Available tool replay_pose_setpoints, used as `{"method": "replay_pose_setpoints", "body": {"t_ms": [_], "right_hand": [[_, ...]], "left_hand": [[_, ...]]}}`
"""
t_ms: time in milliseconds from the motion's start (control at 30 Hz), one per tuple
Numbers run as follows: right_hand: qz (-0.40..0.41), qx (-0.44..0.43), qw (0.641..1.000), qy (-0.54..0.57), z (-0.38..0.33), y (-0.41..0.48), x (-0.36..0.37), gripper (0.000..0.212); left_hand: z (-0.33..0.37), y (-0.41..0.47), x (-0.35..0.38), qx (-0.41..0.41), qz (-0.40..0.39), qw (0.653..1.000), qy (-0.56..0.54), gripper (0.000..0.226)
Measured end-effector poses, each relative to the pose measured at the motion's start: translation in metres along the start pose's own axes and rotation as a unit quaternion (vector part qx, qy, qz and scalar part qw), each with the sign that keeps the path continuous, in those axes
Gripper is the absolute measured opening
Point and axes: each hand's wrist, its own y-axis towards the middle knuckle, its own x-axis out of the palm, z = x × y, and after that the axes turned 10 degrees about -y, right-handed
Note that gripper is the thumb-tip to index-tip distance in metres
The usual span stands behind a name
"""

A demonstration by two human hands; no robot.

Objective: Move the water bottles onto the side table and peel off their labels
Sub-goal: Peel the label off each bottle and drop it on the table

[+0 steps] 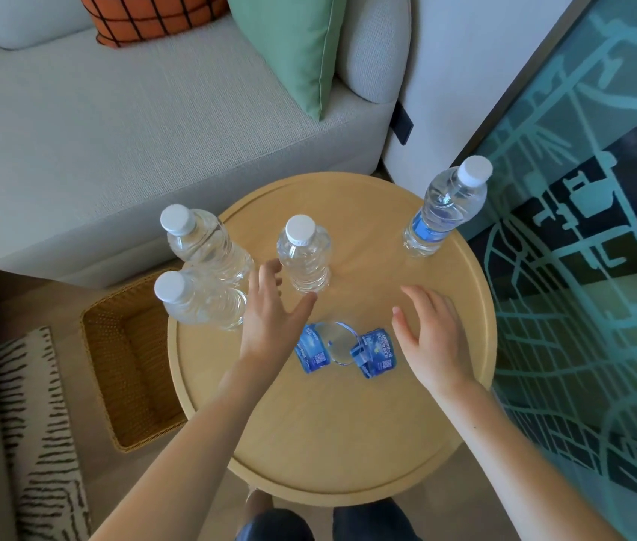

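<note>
Head view: both forearms reach forward over the round table. The left hand is palm down with fingers spread and straight, gripping nothing; its thumb tip lies just beside the base of the centre bottle, and contact cannot be determined. The right hand is palm down with fingers loosely spread, also gripping nothing.

All four bottles stand upright on the table, white caps on. The centre bottle, rear-left bottle and front-left bottle are bare clear plastic. The labelled bottle stands at the far right rim with a blue band around it. Peeled blue labels lie curled on the table between the hands.
</note>
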Motion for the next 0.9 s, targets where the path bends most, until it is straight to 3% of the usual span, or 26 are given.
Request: {"method": "replay_pose_setpoints", "body": {"t_ms": [100,167,267,400,633,900], "right_hand": [[0.007,0.003,1.000,-0.011,0.003,-0.007,-0.014,0.031],[0.008,0.002,1.000,-0.015,0.005,-0.012,-0.021,0.031],[0.013,0.006,1.000,-0.018,0.011,-0.020,-0.027,0.031],[0.021,0.015,0.999,-0.021,0.027,-0.028,-0.023,0.030],[0.023,0.046,0.998,-0.034,0.059,-0.026,-0.007,0.029],[0.024,0.069,0.997,0.023,0.067,0.019,-0.022,0.045]], "left_hand": [[0.006,-0.029,-0.008,0.020,-0.014,0.997,0.069,0.037],[0.012,-0.045,-0.010,0.077,-0.029,0.989,0.125,0.028],[0.023,-0.059,-0.005,0.190,-0.080,0.957,0.203,0.025],[0.032,-0.058,0.018,0.281,-0.138,0.915,0.254,0.023],[0.028,-0.031,0.062,0.278,-0.185,0.900,0.279,0.019],[0.059,0.016,0.090,0.287,-0.161,0.908,0.260,0.028]]}}
